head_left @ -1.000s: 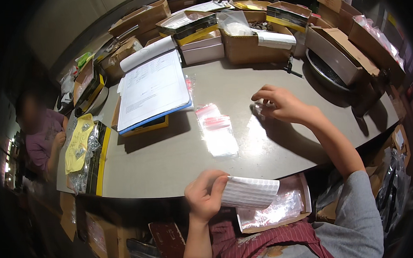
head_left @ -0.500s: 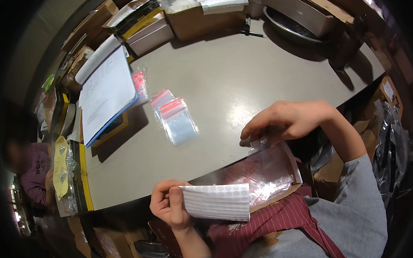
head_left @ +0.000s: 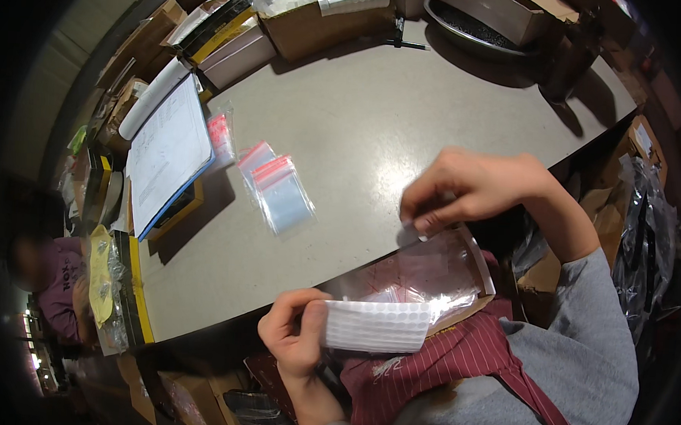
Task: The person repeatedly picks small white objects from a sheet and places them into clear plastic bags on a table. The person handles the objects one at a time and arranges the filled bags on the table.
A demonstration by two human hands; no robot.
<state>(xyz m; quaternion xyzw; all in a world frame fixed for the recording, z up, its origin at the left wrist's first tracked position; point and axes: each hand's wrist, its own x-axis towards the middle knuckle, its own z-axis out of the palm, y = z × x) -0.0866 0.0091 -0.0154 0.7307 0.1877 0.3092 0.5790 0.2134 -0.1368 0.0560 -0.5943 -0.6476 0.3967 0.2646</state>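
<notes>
Through my remote feed, at left, a yellow-edged box [head_left: 141,295] holds clear packets [head_left: 119,279] and yellow paper [head_left: 101,270]. Rightward, red-topped zip bags [head_left: 284,199] lie on the table [head_left: 345,99]. Near, the left hand [head_left: 294,328] is clamped on a white dotted sheet [head_left: 377,326], before an open box [head_left: 481,260] of clear bags [head_left: 429,266]. The right hand [head_left: 474,192] curls by that box's far edge; I cannot tell whether it grips anything. Far right, a metal pan [head_left: 473,40] contains dark bits [head_left: 459,20].

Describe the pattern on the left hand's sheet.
The sheet is white, round-dotted in rows; clearest in the head view.
</notes>
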